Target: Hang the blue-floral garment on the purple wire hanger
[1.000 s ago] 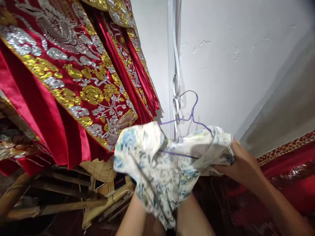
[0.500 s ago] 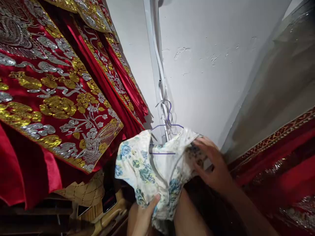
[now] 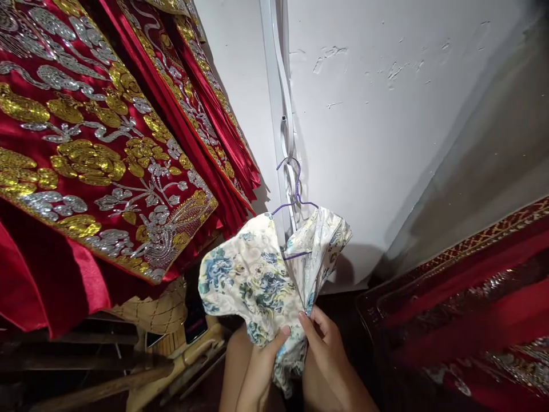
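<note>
Left hand (image 3: 262, 361) and right hand (image 3: 326, 350) both closed on a short-sleeved white fabric top with blue, green and yellow flowers (image 3: 255, 280)

So the left thumb is pressed over the front of the top, and the fingers are tucked behind the cloth where you can't see them. Right hand's just beside it, pinching the front edge below the neckline. No real gap in either grip.

Top's around the middle of the frame, trailing into lower centre, draped on a thin purple wire hanger (image 3: 297, 198). One sleeve spreads wide toward the left; the other shoulder's creased and bunched narrow. Hook's up at a looped flat white strap (image 3: 285, 86) running down from the top of the frame, by a chipped white wall (image 3: 355, 154).

Upper left is all shiny red cloth with gold and silver sequin flowers (image 3: 90, 163). Lower left has pale yellow bamboo-looking furniture (image 3: 178, 369), lower right more red cloth with patterned trim (image 3: 484, 335). Bare legs (image 3: 234, 357) at bottom centre, behind the top.
</note>
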Tool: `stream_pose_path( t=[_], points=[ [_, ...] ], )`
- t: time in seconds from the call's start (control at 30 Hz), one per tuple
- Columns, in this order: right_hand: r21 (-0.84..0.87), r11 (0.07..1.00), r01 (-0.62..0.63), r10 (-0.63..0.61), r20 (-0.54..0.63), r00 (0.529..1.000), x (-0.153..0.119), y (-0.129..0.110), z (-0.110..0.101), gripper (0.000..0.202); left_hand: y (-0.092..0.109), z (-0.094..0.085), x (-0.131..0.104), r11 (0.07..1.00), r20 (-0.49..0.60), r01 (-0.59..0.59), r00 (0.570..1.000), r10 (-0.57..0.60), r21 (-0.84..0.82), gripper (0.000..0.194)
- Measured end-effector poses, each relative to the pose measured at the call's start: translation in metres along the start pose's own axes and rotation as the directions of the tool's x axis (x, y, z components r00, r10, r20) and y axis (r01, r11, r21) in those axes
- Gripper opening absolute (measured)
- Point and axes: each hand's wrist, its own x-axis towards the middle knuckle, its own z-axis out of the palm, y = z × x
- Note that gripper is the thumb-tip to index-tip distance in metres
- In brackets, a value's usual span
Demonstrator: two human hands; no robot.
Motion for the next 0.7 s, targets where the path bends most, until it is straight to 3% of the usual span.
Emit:
stream_pose_path(
  t=[0.17,0.27,0.3,0.33,0.4,0.43,0.47,0.5,0.53,0.6,0.63,0.7],
  points=[
    [0.017,0.999,-0.047,0.043,0.179,0.983,0.000,-0.020,-0.020,0.050,-0.002,0.006,0.001,0.998,0.043,-0.038,0.998,0.036,0.040,0.074],
    [0.061,0.993,-0.105,0.092,0.189,0.978,-0.003,-0.029,-0.026,0.052,-0.009,0.006,0.011,0.976,-0.098,-0.180,0.976,0.193,0.126,0.077],
    [0.087,0.987,-0.134,0.117,0.179,0.977,-0.005,-0.031,-0.026,0.052,-0.013,0.006,0.013,0.952,-0.198,-0.258,0.937,0.289,0.166,0.077],
    [0.114,0.980,-0.165,0.144,0.172,0.975,-0.008,-0.032,-0.025,0.052,-0.016,0.007,0.014,0.911,-0.305,-0.348,0.862,0.404,0.222,0.077],
    [0.152,0.965,-0.215,0.189,0.170,0.967,-0.014,-0.033,-0.022,0.051,-0.024,0.009,0.011,0.770,-0.441,-0.509,0.632,0.638,0.384,0.070],
    [0.165,0.958,-0.234,0.205,0.177,0.963,-0.017,-0.033,-0.019,0.050,-0.028,0.011,0.007,0.683,-0.445,-0.558,0.519,0.730,0.471,0.064],
    [0.174,0.952,-0.253,0.220,0.189,0.957,-0.020,-0.034,-0.017,0.048,-0.032,0.014,0.003,0.604,-0.407,-0.583,0.446,0.797,0.543,0.057],
    [0.179,0.946,-0.272,0.234,0.207,0.950,-0.021,-0.036,-0.014,0.047,-0.036,0.017,-0.002,0.552,-0.342,-0.592,0.436,0.832,0.588,0.050],
    [0.178,0.941,-0.289,0.246,0.229,0.942,-0.022,-0.037,-0.011,0.045,-0.039,0.020,-0.007,0.543,-0.269,-0.589,0.491,0.828,0.598,0.043],
    [0.157,0.936,-0.314,0.264,0.276,0.924,-0.020,-0.041,-0.006,0.043,-0.044,0.025,-0.011,0.621,-0.121,-0.559,0.682,0.721,0.549,0.030],
    [0.138,0.935,-0.327,0.274,0.302,0.913,-0.018,-0.044,-0.004,0.042,-0.044,0.027,-0.011,0.666,-0.049,-0.539,0.758,0.651,0.516,0.024],
    [0.098,0.932,-0.349,0.294,0.357,0.886,-0.010,-0.050,-0.002,0.042,-0.041,0.029,-0.008,0.721,0.057,-0.520,0.827,0.560,0.457,0.017]
  ],
)
